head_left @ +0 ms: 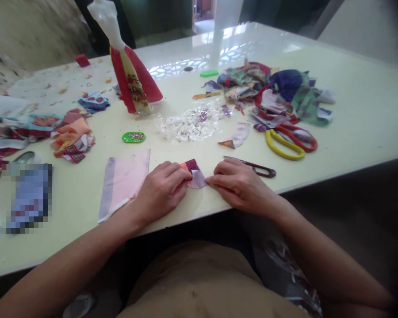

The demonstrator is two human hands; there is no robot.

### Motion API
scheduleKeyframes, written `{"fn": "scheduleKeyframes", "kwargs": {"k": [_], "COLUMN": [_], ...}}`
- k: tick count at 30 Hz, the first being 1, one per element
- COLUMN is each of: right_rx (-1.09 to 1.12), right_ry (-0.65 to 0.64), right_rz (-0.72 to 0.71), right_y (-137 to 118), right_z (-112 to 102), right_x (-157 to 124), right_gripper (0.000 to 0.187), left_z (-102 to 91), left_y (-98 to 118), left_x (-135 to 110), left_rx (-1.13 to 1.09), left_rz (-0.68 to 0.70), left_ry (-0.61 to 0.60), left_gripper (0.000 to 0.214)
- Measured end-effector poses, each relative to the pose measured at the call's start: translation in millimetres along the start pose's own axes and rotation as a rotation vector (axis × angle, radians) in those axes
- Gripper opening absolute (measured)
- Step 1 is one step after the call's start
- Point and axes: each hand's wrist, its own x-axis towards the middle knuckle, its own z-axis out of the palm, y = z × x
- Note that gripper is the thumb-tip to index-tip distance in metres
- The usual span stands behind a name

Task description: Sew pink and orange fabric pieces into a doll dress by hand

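Observation:
Near the table's front edge, a small fabric scrap in purple-red, orange and pale lilac lies between my two hands. My left hand pinches its left side, thumb and fingers pressed together. The right edge is pinched by my right hand between thumb and forefinger. A larger pink piece of cloth with a grey-lilac border rests flat, partly under my left wrist. Just beyond my right hand lies a slim brown-handled cutting tool, its blade end partly hidden by the hand.
Red-and-yellow-handled scissors lie right, beside a heap of fabric scraps. A white dress form in a red skirt stands at back left. Mid-table are clear plastic with beads and a green bead tray. More cloth lies left.

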Motion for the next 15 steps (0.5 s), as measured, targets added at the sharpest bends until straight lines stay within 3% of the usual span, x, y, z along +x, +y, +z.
{"fn": "scheduleKeyframes", "kwargs": {"k": [7,15], "right_rx": [0.089,0.006], "right_ry": [0.073,0.017], "right_rz": [0.068,0.037], "right_y": [-4,-4], "right_z": [-1,0], "right_x": [-10,-12], "right_gripper": [0.022,0.022], "left_z": [7.8,12.6], "left_y": [5,7], "left_x": [3,4], "left_rx": [0.060,0.233], "left_rz": [0.054,0.175], "left_ry": [-0.031,-0.019], "left_gripper": [0.014,0.016]}}
